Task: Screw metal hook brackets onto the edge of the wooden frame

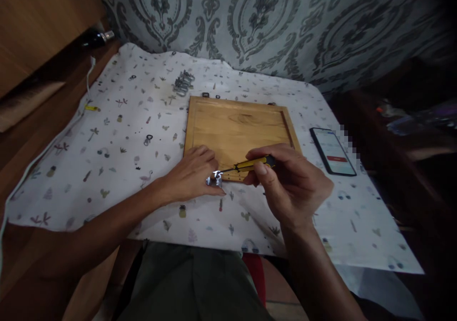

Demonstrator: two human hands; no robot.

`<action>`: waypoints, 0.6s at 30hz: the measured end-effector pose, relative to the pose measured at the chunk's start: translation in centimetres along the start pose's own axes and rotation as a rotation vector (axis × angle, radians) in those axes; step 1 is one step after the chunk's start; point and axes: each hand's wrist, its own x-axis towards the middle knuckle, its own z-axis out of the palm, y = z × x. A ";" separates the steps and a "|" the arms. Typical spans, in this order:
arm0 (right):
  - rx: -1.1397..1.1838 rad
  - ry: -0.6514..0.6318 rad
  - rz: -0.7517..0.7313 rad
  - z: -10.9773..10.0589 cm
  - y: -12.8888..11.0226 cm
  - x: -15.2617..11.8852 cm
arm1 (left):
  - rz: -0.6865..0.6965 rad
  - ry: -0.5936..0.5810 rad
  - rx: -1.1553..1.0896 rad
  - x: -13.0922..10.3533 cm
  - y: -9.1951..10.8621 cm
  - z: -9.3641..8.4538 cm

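My right hand (289, 178) is closed around the yellow and black handle of a screwdriver (252, 164). Its thin shaft points left, and the tip meets a small shiny metal piece (216, 177). That piece sits at the front edge of a wooden board (235, 126) with a raised rim. My left hand (194, 173) pinches the metal piece between thumb and fingers, with the other fingers resting on the board's front left corner. The exact shape of the metal piece is partly hidden by my fingers.
Several small grey metal pieces (183, 83) lie in a row behind the board. A phone (333, 151) with its screen lit lies to the right. A white cable (67, 126) runs along the left edge of the patterned tablecloth (107, 178). A patterned wall (228, 21) stands behind.
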 end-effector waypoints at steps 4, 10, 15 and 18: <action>-0.048 -0.093 -0.073 -0.4 -0.4 0.1 | 0.002 0.004 -0.010 0.0 0.0 0.1; -0.056 -0.171 -0.142 -0.8 -0.8 0.3 | 0.010 0.014 -0.006 -0.1 -0.1 0.2; -0.031 -0.050 -0.017 -0.3 -0.4 0.5 | 0.055 0.056 -0.010 -0.2 -0.5 0.5; 0.008 0.069 0.063 0.2 0.0 0.4 | 0.058 0.062 -0.005 -0.2 -0.6 0.6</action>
